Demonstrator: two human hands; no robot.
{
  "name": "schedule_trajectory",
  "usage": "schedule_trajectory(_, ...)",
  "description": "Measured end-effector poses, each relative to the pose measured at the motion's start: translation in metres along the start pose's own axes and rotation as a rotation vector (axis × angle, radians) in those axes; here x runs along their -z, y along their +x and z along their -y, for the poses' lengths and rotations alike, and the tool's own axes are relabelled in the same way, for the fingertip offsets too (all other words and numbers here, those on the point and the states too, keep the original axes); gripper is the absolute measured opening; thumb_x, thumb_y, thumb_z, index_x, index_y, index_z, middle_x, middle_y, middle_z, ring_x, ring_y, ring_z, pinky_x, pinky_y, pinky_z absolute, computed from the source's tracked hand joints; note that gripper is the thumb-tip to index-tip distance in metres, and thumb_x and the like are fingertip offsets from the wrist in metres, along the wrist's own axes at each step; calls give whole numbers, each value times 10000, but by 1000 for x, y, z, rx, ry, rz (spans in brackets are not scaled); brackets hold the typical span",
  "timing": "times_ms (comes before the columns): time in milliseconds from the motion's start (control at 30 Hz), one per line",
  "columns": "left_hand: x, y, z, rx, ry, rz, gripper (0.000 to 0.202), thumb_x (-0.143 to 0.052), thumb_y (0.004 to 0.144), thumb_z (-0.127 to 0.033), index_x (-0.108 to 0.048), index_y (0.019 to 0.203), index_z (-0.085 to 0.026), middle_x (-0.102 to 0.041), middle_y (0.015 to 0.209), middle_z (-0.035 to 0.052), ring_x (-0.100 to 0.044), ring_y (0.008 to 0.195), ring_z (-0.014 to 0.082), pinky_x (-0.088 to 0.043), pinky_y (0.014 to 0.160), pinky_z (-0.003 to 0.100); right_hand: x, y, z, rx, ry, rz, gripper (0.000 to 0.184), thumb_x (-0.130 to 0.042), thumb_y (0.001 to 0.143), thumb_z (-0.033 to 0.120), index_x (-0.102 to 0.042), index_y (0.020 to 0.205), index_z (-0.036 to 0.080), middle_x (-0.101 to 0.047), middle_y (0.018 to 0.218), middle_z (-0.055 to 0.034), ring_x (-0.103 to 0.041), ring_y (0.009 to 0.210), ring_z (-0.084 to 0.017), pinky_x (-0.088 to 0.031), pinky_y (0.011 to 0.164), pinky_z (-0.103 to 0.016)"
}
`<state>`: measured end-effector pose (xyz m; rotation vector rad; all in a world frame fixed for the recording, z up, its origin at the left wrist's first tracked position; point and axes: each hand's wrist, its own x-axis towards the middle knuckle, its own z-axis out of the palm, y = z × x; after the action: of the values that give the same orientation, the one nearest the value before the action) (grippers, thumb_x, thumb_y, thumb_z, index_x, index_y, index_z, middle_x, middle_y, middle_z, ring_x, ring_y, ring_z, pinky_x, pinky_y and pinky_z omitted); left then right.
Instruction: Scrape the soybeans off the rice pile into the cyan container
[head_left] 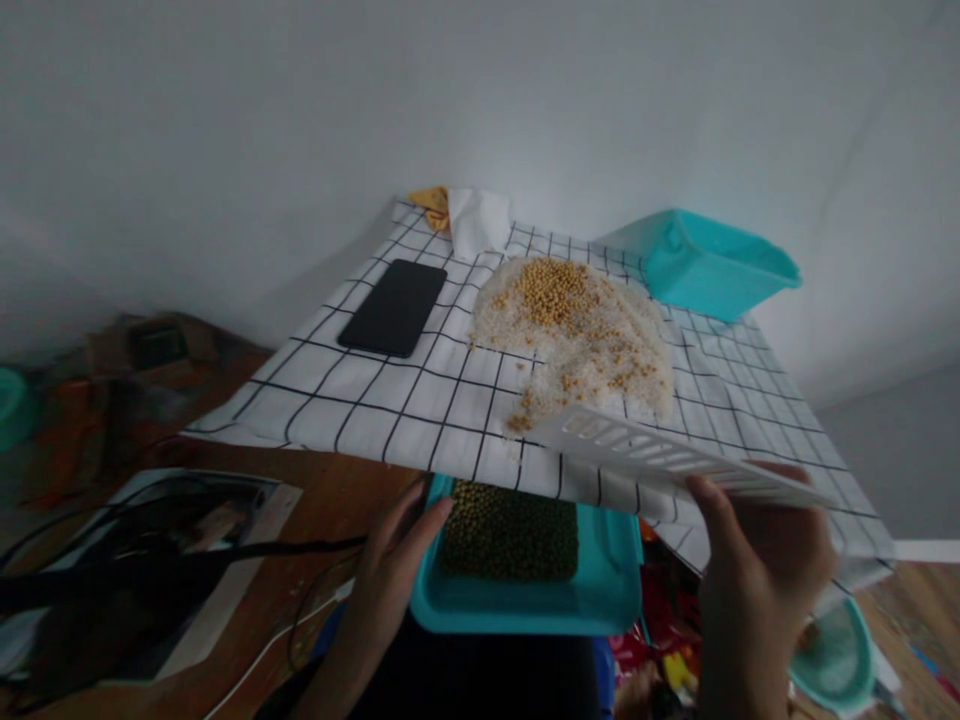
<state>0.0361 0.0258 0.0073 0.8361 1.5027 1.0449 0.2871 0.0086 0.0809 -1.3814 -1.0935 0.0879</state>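
My left hand [390,565] grips the left rim of a teal plastic tub [517,617] below the table's front edge, thumb on top and fingers partly hidden. Dark green beans [517,545] lie in the tub, with yellow beans [466,510] at its far left corner. In my right hand [765,570] is a white slotted plastic panel [645,445], held by its right part and tilted over the table edge. The panel's far end is at the near side of a heap of white rice-like grains [499,322], topped with scattered yellow beans [553,288].
A black phone [394,308] lies on the checked tablecloth [420,400], left of the heap. White tissue [478,222] and a yellow wrapper [431,205] sit at the back. Another teal bin [712,270] stands back right. A teal bowl [836,660] is low on the right.
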Motion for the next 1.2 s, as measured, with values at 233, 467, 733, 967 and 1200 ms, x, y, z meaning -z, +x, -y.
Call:
schedule_trajectory(233, 0, 3, 4, 9, -19, -2, 446, -718, 711, -517, -746, 1046, -224, -731, 1249, 76, -599, 1263, 317, -403, 1120, 405, 3, 10, -11, 49, 30, -163, 277, -844, 680, 307, -609, 754, 182, -575, 668, 33, -539, 647, -147, -428, 722, -323)
schedule_trajectory(467, -1, 4, 0, 14, -34, -2, 439, -730, 696, -522, -755, 1013, -220, -762, 1174, 70, -638, 1207, 311, -438, 1086, 397, -5, 7, -9, 61, 115, -146, 229, -845, 683, 259, -639, 753, 188, -595, 683, 27, -549, 642, -141, -424, 690, -309)
schedule_trajectory(733, -2, 2, -2, -3, -24, -13, 425, -727, 700, -510, -755, 1012, -222, -765, 1166, 63, -651, 1190, 312, -489, 1028, 367, 4, 5, -6, 32, 76, -41, 216, -852, 678, 220, -656, 757, 172, -606, 716, 18, -554, 666, -126, -401, 613, -261)
schedule_trajectory(967, 1, 7, 11, 44, -26, 1, 509, -724, 697, -544, -733, 1080, -209, -732, 1243, 66, -601, 1255, 319, -408, 1112, 404, 7, 5, -9, 135, 71, -50, 242, -848, 678, 257, -631, 731, 162, -621, 720, -6, -559, 670, -147, -410, 637, -288)
schedule_trajectory(1200, -1, 5, 8, -4, -56, 17, 438, -716, 714, -519, -745, 1046, -236, -744, 1220, 41, -604, 1252, 303, -409, 1109, 382, 7, 8, -11, 56, 16, -105, 271, -866, 661, 284, -643, 757, 162, -591, 732, 8, -541, 663, -133, -399, 631, -281)
